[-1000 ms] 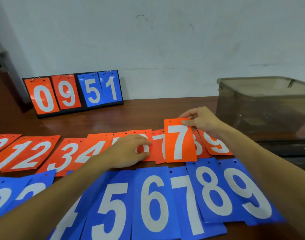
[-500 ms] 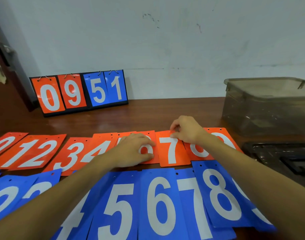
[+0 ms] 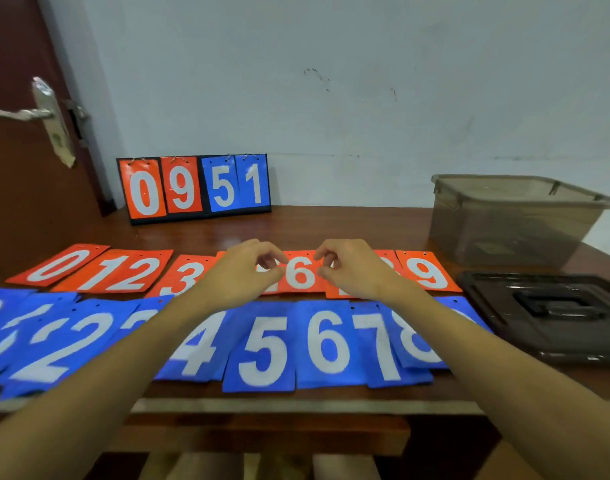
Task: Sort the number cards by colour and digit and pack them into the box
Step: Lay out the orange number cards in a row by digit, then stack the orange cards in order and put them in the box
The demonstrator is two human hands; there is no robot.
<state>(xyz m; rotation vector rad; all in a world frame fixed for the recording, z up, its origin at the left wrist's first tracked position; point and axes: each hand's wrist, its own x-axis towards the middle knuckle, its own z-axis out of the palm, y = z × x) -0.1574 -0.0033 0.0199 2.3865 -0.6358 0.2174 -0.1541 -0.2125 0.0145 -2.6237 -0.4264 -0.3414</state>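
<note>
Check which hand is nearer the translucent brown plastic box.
Right. The right hand is left of the box, over the orange number cards; the left hand is farther left, beside it.

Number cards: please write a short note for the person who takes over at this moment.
Left hand and right hand: fingers curled either side of the orange 6; grip unclear.
Orange row lies behind blue row on the table, digits rising left to right.
Box stands open at right, lid in front of it.
Done: sorting, mostly. Left: packing the cards.
</note>
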